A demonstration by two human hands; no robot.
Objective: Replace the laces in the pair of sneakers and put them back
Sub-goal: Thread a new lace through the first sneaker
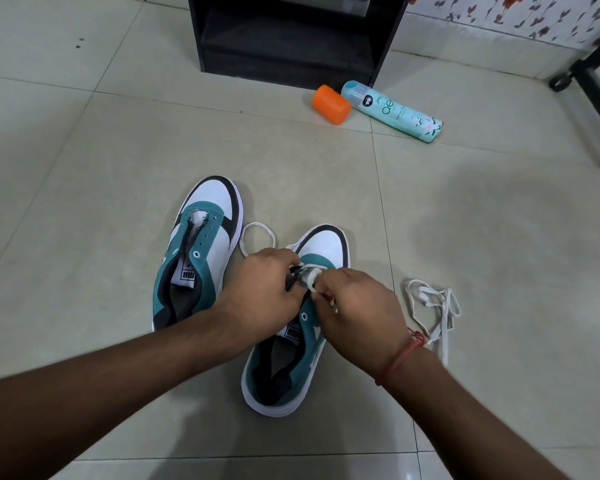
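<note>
A: Sneakers side by side on the floor tiles, toes pointing toward the black cabinet (291, 32). Why is only one being handled?

B: The near sneaker (291, 341), on the side farther from the cabinet's left edge, sits directly under both hands so the eyelet rows face up. The left hand (264, 292) pinches a dark lace (293, 277) at the lower eyelets; the right hand (357, 306) grips a white lace (310, 275) at the same spot. Which lace is going in and which coming out cannot be told.

A: And the other sneaker (198, 251)?

B: Set just beside the first, slightly nearer the cabinet, its eyelets bare, probably waiting its turn. A white loop (257, 237) lies between the two toes.

A: The loose lace (433, 306)?

B: Dropped in a tangle well clear of the cabinet, beside the right wrist, within reach yet out of the working area.

A: Surroundings?

B: Pale glossy tiles (101, 150). An orange cap (330, 103) and a teal spray can (392, 110) lie just before the cabinet's right corner. A floral wall (499, 15) and a black furniture leg (596, 98) stand beyond the cabinet's right side.
</note>
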